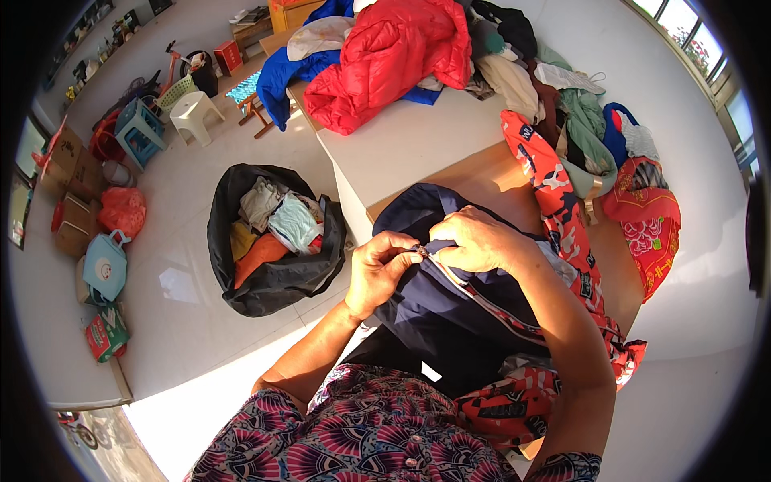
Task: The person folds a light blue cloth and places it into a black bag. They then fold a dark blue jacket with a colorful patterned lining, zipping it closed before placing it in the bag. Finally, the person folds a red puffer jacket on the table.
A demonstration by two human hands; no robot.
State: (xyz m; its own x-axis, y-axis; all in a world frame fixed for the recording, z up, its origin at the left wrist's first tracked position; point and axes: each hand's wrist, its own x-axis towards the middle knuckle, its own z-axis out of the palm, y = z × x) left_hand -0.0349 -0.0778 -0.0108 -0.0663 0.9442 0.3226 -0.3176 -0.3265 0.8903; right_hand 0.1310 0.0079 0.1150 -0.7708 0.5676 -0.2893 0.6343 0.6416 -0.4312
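A navy blue jacket (446, 319) with a white and red striped zipper edge hangs in front of me, partly over the wooden table edge. Between thumb and forefinger, my left hand (380, 271) pinches the zipper end of the jacket. My right hand (482, 241) grips the navy fabric just beside it, so both sets of fingertips nearly meet. The zipper pull itself is too small to make out. Under my right forearm lies a red camouflage-print garment (560, 211), which runs along the table and down toward my lap.
A black bag (277, 298) with folded clothes stands open on the floor at left. On the table (385, 153) lie a red puffer jacket (397, 66) and a heap of clothes (512, 78). A red floral cloth bag (644, 223) rests at right. Plastic stools (193, 114) stand farther back.
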